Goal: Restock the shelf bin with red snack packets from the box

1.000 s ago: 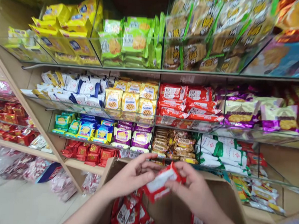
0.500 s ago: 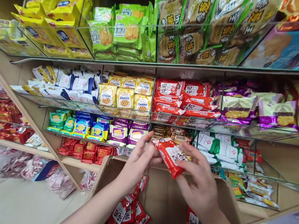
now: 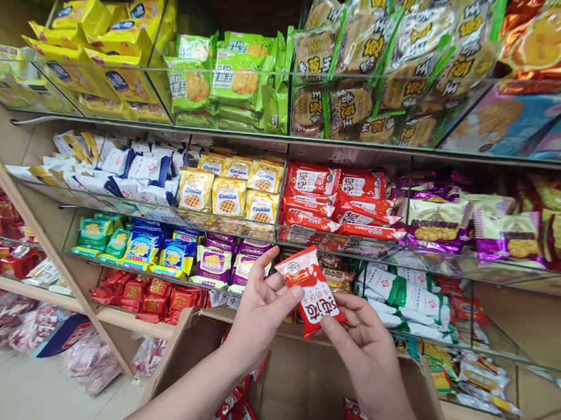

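Tilted red packet point(image 3: 315, 293), left grip point(image 3: 261, 313) pinching its left edge, right grip point(image 3: 366, 341) pinching its lower right corner

Red packet point(image 3: 314, 296): glossy plastic film, slightly wrinkled. Box point(image 3: 298, 379): matt brown cardboard. Shelf front point(image 3: 496, 334): clear, shiny, glass or plastic, cannot tell which. Shelf upright point(image 3: 81, 315): smooth, pale, wood-look. Floor point(image 3: 26, 394): smooth, glossy tile. Bags point(image 3: 93, 363): thin, crinkled clear plastic.

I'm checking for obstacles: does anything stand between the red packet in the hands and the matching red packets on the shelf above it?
A clear glass strip stands low in front of the shelved red packets. Above its top edge, nothing visible comes between them and the held packet.
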`<act>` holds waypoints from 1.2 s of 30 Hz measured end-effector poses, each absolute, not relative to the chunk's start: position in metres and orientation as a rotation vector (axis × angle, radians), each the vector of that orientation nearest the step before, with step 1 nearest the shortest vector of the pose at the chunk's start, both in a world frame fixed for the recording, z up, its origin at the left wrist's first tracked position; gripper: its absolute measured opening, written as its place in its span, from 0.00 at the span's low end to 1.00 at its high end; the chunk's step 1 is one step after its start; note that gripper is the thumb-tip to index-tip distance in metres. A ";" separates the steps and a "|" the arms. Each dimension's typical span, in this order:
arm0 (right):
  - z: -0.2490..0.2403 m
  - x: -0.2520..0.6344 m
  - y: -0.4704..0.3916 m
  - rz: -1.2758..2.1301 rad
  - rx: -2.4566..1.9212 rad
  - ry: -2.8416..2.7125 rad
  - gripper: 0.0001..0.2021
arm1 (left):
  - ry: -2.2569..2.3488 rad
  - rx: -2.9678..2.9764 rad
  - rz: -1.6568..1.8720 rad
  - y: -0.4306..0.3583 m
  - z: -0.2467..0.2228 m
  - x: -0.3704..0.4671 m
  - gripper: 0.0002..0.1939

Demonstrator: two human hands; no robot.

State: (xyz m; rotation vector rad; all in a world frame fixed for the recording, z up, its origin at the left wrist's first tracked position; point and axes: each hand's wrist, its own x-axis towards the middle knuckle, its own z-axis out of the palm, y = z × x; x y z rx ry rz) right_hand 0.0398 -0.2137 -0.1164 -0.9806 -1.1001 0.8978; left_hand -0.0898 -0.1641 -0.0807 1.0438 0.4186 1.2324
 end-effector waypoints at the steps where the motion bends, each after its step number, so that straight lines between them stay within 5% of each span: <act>1: -0.117 0.041 -0.214 0.859 -0.997 -1.133 0.13 | 0.419 1.058 1.215 -0.163 -0.080 -0.091 0.36; 8: -0.099 0.062 -0.223 0.659 -1.218 -1.413 0.29 | 0.423 1.625 0.753 -0.162 -0.070 -0.112 0.37; 15: -0.069 0.065 -0.229 0.677 -1.428 -1.730 0.11 | 0.472 1.760 0.633 -0.173 -0.078 -0.126 0.40; 20: -0.047 0.066 -0.232 0.537 -1.324 -1.820 0.04 | 0.477 1.676 0.929 -0.166 -0.079 -0.129 0.32; 24: -0.008 0.077 -0.207 0.059 -1.128 -1.416 0.09 | 0.588 1.777 1.287 -0.145 -0.077 -0.141 0.20; 31: 0.035 0.096 -0.125 -0.200 -1.333 -1.241 0.09 | 0.941 2.116 0.968 -0.110 -0.126 -0.185 0.11; 36: 0.042 0.103 -0.081 0.160 -1.217 -1.000 0.11 | 1.063 2.242 0.837 -0.112 -0.144 -0.204 0.10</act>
